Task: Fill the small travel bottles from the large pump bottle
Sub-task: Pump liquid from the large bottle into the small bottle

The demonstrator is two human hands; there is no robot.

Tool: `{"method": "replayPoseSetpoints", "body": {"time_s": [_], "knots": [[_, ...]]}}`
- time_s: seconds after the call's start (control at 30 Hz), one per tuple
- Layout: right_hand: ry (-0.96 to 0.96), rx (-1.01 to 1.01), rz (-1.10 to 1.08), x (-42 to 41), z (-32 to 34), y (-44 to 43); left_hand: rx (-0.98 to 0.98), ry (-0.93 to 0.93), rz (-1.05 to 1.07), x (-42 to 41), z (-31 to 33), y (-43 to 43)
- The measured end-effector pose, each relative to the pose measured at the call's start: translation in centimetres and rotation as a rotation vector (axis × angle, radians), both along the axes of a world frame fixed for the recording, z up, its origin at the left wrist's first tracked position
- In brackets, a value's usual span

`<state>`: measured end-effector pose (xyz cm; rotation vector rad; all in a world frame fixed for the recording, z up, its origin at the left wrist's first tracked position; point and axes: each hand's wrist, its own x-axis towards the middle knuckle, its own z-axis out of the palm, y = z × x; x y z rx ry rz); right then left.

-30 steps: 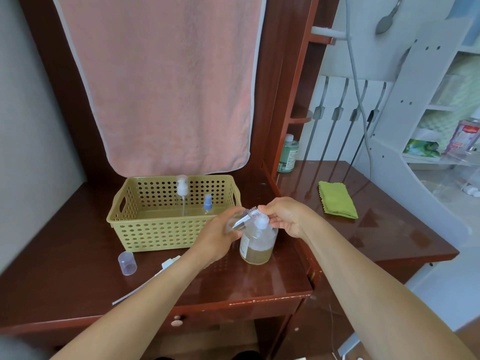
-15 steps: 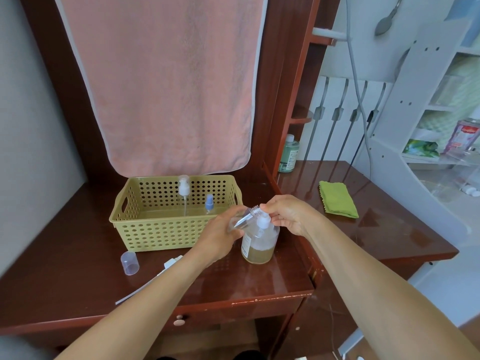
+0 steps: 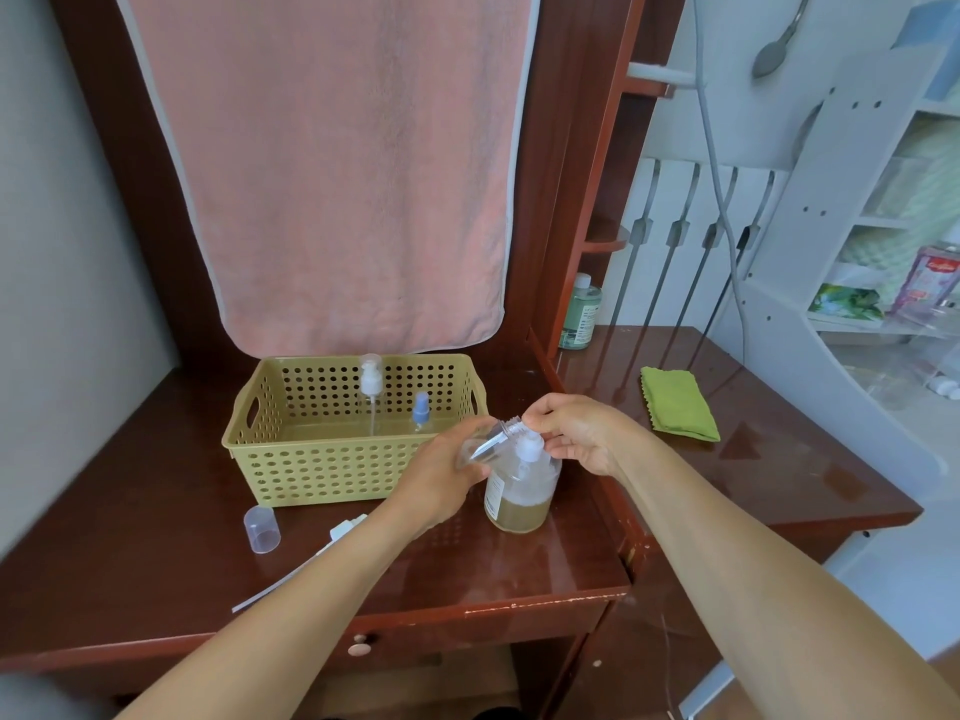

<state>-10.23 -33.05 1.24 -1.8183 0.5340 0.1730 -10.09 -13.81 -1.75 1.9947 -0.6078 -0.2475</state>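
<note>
left hand: left hand (image 3: 441, 475) at centre of frame, fingers curled round the small travel bottle (image 3: 491, 441), gripping its body
small travel bottle: clear, tilted, threaded open mouth pointing up-right toward the pump head (image 3: 530, 449), no cap on; level inside cannot tell
right hand: right hand (image 3: 576, 431) just right of centre, fingers curled over the pump head, fingertips right at the small bottle's mouth (exact finger contact hard to tell)
large pump bottle: large pump bottle (image 3: 519, 485) upright on the desk (image 3: 519, 563), centre frame, between the two hands, under the tilted small bottle; amber liquid fills the lower part, clear above
basket: yellow-green perforated basket (image 3: 311, 470) left of centre, on desk, just left of the left hand
in basket: white-pump bottle (image 3: 371, 381) and blue-cap spray bottle (image 3: 421, 407), both clear, upright, near the back wall
clear cap: clear cap (image 3: 261, 530) on desk in front of the basket, lower left, lying tipped
loose pump: loose pump with tube (image 3: 348, 527) flat on desk, right of the clear cap, partly hidden by left forearm
green cloth: green cloth (image 3: 678, 410) folded, on desk at right, well apart from the hands
green bottle: green bottle (image 3: 582, 314) upright at back of desk, right of centre
pink towel: pink towel (image 3: 337, 174) hanging, upper centre, behind the basket
</note>
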Motion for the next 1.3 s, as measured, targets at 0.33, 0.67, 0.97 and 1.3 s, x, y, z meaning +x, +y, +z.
{"method": "replayPoseSetpoints", "body": {"time_s": [0.33, 0.67, 0.97, 1.3], "knots": [[0.017, 0.073, 0.018, 0.2, 0.7, 0.1, -0.002, -0.002, 0.013, 0.4, -0.1, -0.1], [0.044, 0.169, 0.042, -0.4, 1.1, -0.6, -0.017, 0.016, 0.012, 0.3, -0.1, 0.0], [0.013, 0.047, 0.007, 0.1, 0.3, 0.2, 0.001, 0.014, 0.007, 0.5, -0.6, -0.1], [0.045, 0.005, 0.025, 0.0, 1.6, 0.7, -0.005, 0.013, 0.013, 0.3, 0.1, -0.2]]}}
